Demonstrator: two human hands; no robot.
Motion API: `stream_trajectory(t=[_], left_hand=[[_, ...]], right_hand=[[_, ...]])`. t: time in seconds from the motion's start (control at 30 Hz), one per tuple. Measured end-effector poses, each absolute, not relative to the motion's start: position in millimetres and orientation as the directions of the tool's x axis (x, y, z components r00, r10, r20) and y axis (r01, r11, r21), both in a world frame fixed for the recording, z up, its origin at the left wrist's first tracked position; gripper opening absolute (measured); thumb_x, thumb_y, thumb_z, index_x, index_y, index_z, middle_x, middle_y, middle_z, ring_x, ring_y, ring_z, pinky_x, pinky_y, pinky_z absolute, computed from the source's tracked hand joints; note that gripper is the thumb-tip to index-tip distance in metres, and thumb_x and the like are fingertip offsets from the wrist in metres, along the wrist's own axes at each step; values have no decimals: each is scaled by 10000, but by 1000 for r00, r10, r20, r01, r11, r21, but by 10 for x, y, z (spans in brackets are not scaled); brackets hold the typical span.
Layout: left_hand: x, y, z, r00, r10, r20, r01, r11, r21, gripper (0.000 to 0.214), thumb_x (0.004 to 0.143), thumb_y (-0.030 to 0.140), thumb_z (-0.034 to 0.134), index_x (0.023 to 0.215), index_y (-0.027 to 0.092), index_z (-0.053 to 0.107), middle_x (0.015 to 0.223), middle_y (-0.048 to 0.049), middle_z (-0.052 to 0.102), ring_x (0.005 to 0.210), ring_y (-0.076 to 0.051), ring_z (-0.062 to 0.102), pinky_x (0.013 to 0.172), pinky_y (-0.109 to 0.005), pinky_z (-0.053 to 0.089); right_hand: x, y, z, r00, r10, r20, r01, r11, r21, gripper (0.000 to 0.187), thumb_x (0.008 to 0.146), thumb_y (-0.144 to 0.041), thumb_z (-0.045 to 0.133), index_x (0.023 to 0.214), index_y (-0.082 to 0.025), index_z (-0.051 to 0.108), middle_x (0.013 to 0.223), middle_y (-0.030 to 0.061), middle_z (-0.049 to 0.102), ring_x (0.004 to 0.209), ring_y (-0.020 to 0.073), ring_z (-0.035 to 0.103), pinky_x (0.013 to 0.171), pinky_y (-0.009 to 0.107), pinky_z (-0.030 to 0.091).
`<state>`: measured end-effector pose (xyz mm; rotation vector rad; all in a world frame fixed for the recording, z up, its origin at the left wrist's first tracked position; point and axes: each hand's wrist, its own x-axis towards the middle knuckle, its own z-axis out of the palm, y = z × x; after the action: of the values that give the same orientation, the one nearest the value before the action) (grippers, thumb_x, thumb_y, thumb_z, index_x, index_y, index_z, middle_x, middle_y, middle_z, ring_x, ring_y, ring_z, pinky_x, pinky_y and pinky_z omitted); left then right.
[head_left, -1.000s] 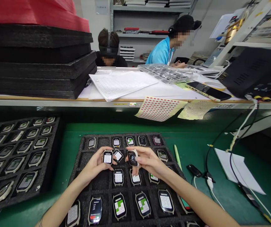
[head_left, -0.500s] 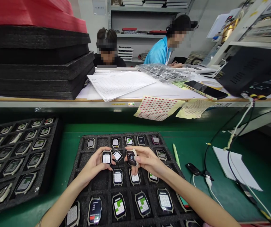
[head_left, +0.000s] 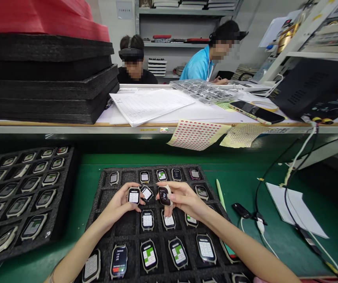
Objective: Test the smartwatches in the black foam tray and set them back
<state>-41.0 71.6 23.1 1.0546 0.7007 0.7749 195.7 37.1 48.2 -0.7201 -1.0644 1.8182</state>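
Observation:
My left hand (head_left: 126, 198) pinches a strapless smartwatch (head_left: 134, 195) by its sides; its lit screen shows a white grid. In my right hand (head_left: 183, 196) is a second smartwatch (head_left: 163, 195), tilted, with a dark screen bearing a small pale graphic. Between the two hands another watch (head_left: 146, 193) lies askew in the black foam tray (head_left: 126, 228), its screen also a white grid. Several more watch bodies sit in the tray's pockets around my hands, some showing green and white blocks, such as the watch (head_left: 149, 255) near the front. My right fingers partly cover a watch (head_left: 169, 221) below them.
At left stands a second foam tray (head_left: 57, 212) full of watches. A pale green pen (head_left: 220, 194), a black dongle (head_left: 241, 211), cables and white paper (head_left: 297, 212) lie right. Stacked foam (head_left: 47, 90), a phone (head_left: 257, 112) and a power supply (head_left: 316, 88) occupy the shelf; two people sit beyond.
Almost nothing differs. Both hands keep their watches in nearly the same place, and the view has shifted very slightly. The person in black beyond the shelf has raised their head a little.

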Motion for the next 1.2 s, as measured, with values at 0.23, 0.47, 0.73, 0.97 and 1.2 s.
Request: stream_trajectory(t=[0.23, 0.47, 0.73, 0.97, 1.2], left_hand=[[-419, 722, 226, 560, 817, -136, -202, 295, 934, 472, 675, 101, 647, 1122, 209, 541, 925, -63, 627, 848, -226, 622, 688, -325, 530], [-437, 740, 211, 580, 806, -123, -202, 288, 936, 472, 691, 68, 621, 1129, 209, 516, 949, -58, 610, 880, -224, 613, 702, -323, 537], [-450, 728, 230, 579, 807, -119, -224, 298, 928, 468, 700, 59, 622, 1134, 209, 528, 988, -71, 635, 934, -242, 597, 766, -372, 539], [-442, 723, 273, 575, 806, -140, -215, 314, 925, 466, 703, 66, 630, 1136, 205, 528, 1001, -73, 641, 953, -244, 593, 778, -369, 541], [-455, 719, 255, 583, 802, -131, -212, 305, 928, 463, 721, 55, 610, 1145, 206, 506, 1049, -77, 631, 957, -234, 592, 784, -365, 541]], right_hand=[[1960, 361, 487, -471, 882, -26, -380, -230, -896, 444, 810, -284, 690, 1205, -124, 566, 978, 151, 683, 600, 242, 710, 513, 326, 580], [1937, 368, 532, -528, 842, -111, -355, -337, -872, 476, 870, -258, 597, 1306, -142, 442, 1071, 171, 650, 755, 262, 718, 622, 322, 574], [1866, 372, 434, -492, 859, -138, -331, -332, -883, 421, 828, -201, 593, 1232, -187, 476, 1039, 116, 632, 710, 252, 715, 535, 298, 570], [1835, 341, 438, -452, 882, -135, -296, -291, -910, 494, 820, -182, 584, 1295, -188, 447, 990, 101, 650, 658, 240, 718, 511, 295, 580], [1842, 339, 434, -442, 888, -126, -281, -270, -921, 519, 824, -204, 609, 1319, -185, 453, 1019, 116, 652, 664, 240, 720, 505, 286, 576]])
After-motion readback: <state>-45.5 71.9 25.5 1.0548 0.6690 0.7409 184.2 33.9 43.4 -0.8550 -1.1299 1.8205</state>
